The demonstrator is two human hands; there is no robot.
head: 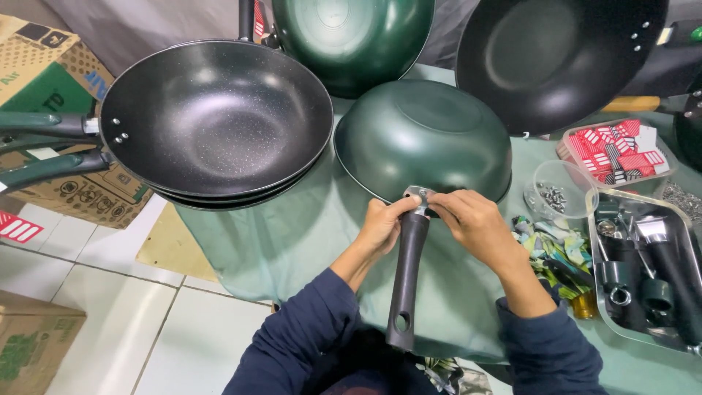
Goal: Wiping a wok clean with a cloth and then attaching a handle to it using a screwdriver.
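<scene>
- Dark handle (406, 281) lies closest, running from below the hands up between them to a metal bracket (419, 194) at its top end.
- Left hand (382, 225) closed around the handle's upper end, thumb reaching to the bracket.
- Right hand (475, 223) pinching the bracket from the other side, fingertips meeting the left thumb.
- Green wok (424, 139), upside down on the green cloth (292, 234), sits just beyond both hands; bracket touches its rim.
- Stack of black woks (216, 121), well to the left of the left hand, green handles pointing outward.
- Clear cup of screws (559, 192), near the right hand's far side.
- Metal tray (684, 219) with more dark handles, further right of the right hand.
- Cardboard boxes (44, 73) beyond the stacked woks.
</scene>
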